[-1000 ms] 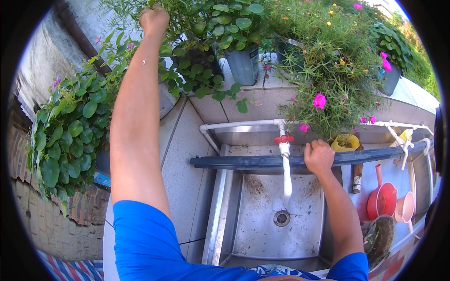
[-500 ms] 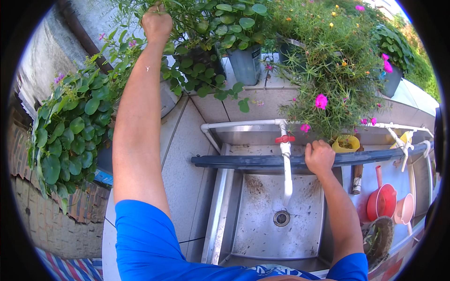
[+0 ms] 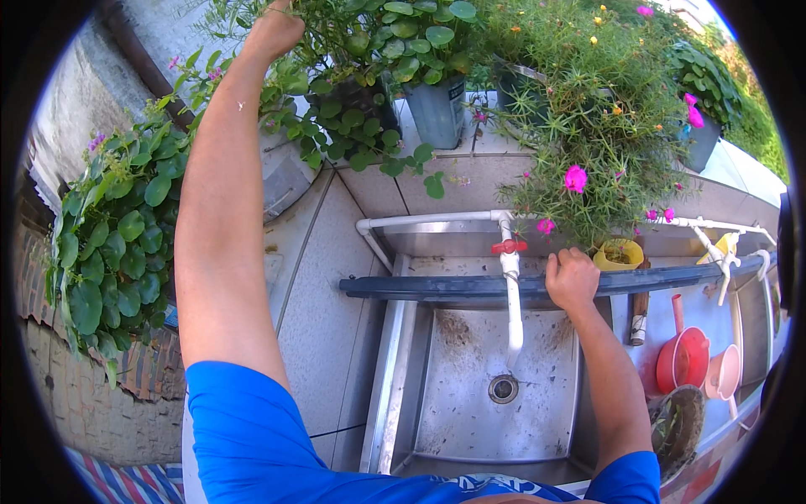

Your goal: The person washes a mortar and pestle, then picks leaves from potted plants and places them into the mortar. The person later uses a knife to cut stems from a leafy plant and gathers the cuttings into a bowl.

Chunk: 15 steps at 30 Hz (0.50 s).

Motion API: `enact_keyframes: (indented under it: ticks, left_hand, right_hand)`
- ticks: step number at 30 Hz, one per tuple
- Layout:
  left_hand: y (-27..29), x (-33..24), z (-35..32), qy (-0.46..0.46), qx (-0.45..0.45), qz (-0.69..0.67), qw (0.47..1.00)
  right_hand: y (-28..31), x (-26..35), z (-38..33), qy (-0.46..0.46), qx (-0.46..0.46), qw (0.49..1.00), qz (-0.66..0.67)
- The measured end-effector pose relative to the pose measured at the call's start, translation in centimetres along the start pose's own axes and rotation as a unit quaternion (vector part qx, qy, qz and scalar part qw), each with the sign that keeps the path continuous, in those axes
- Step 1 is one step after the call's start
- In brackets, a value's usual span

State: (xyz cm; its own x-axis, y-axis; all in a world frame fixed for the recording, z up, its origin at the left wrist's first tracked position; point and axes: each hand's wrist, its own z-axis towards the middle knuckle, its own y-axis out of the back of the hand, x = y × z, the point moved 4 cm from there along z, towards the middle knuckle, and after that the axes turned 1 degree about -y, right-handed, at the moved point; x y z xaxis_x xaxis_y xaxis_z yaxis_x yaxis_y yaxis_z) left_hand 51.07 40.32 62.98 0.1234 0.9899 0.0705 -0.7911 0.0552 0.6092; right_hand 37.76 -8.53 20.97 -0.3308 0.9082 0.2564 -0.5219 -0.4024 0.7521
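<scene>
Feathery greenery (image 3: 225,18) is standing at upper left beside the left hand (image 3: 278,34), whose fingers are lying curled (what they're holding, what's done and what's left aren't showing); the right hand (image 3: 573,280) is hooking bent fingers over the dark bar (image 3: 420,288).

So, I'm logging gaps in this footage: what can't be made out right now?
- Head view, left hand: partly cut off by the top edge; what it holds, if anything, cannot be told.
- Head view, right hand: its underside is hidden by its back, so whether it grips the long dark blue-grey bar cannot be judged.
- Head view, dark specks in the rectangular stainless-steel sink: too small to identify.
</scene>
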Motion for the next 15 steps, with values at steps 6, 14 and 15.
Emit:
enact_keyframes:
  ticks: [6, 14, 15]
  left_hand:
    - [0.1, 0.4, -0.2, 0.012, -0.019, 0.093, 0.995]
    - [0.0, 1.2, 1.1, 0.077, -0.043, 0.157, 0.984]
    - [-0.2, 1.4, 1.0, 0.077, -0.055, 0.169, 0.981]
  right_hand:
    - [0.0, -0.2, 0.0, -0.006, 0.004, 1.000, -0.007]
    - [-0.2, 0.1, 0.0, 0.001, 0.002, 1.000, 0.006]
    - [-0.1, 0.2, 0.0, 0.001, 0.001, 1.000, 0.005]
